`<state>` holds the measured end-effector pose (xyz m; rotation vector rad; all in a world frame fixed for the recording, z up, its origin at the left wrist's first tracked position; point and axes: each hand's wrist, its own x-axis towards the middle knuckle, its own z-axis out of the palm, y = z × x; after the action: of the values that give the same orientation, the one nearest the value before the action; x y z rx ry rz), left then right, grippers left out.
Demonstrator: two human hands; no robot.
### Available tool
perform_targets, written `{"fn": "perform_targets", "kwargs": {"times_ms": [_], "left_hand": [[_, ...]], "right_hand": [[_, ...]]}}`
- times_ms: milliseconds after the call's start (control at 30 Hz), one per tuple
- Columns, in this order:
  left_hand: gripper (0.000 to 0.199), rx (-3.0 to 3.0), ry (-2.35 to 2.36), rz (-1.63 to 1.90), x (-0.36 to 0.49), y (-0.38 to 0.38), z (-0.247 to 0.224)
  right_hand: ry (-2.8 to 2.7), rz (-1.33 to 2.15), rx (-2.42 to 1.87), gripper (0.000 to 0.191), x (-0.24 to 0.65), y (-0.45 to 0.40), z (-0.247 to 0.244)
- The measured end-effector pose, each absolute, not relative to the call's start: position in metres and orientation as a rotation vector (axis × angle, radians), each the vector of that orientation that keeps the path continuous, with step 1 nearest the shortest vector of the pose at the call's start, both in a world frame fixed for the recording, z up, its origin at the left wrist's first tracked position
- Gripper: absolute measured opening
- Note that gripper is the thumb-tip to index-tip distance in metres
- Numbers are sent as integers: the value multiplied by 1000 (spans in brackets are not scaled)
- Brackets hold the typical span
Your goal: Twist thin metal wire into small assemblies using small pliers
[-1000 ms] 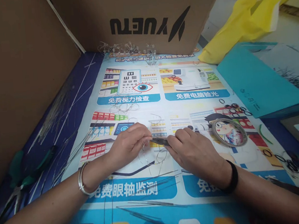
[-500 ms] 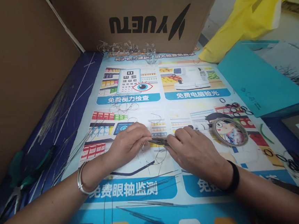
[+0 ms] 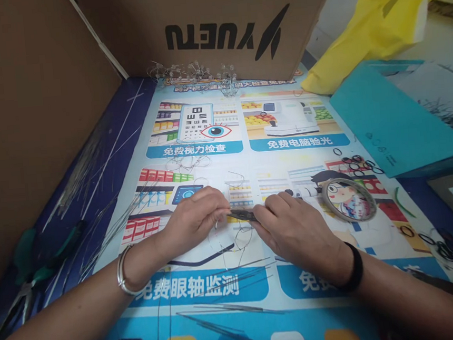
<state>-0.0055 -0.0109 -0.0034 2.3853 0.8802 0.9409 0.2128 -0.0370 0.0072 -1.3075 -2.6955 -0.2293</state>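
My right hand [image 3: 295, 232] is wrapped round a pair of small dark pliers [image 3: 243, 215], whose jaws point left. Their tips meet the fingertips of my left hand [image 3: 196, 215], which is closed in a pinch on thin wire. Loops of that wire [image 3: 243, 238] hang below the pliers, between the two hands. Exactly how the jaws grip the wire is too small to tell. On the sheet below my hands lie several straight wire lengths [image 3: 238, 307]. A few wire loops [image 3: 188, 160] rest beyond my left hand.
Green-handled pliers [image 3: 29, 272] and a wire bundle [image 3: 76, 178] lie at left. A tape roll [image 3: 348, 200], black rings [image 3: 355, 164] and a teal folder [image 3: 397, 123] are at right. Beaded wire pieces [image 3: 226, 80] sit against the cardboard box [image 3: 216, 12] at the back.
Almost nothing differs. Both hands and the pliers keep their places, with only a very slight shift of the pliers.
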Motion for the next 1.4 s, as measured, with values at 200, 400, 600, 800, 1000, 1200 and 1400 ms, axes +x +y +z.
{"fn": "perform_targets", "kwargs": {"times_ms": [200, 400, 600, 800, 1000, 1200, 1400], "left_hand": [[9, 2422, 899, 949, -5, -12, -4], [7, 2436, 908, 918, -4, -13, -3], [8, 2437, 907, 893, -4, -14, -3], [7, 2436, 910, 907, -4, -15, -4], [7, 2442, 916, 921, -3, -15, -2], [8, 2455, 953, 947, -1, -15, -1], [6, 2484, 961, 951, -1, -16, -2]], "right_hand": [[-2714, -241, -1319, 13, 212, -39, 7], [-2736, -244, -1346, 10, 213, -42, 7], [-2741, -256, -1353, 11, 213, -42, 6], [-2736, -255, -1353, 11, 213, -42, 4], [-2734, -183, -1372, 13, 212, -41, 6], [-2727, -91, -1365, 16, 211, -40, 7], [-2724, -83, -1360, 16, 212, -43, 7]]}}
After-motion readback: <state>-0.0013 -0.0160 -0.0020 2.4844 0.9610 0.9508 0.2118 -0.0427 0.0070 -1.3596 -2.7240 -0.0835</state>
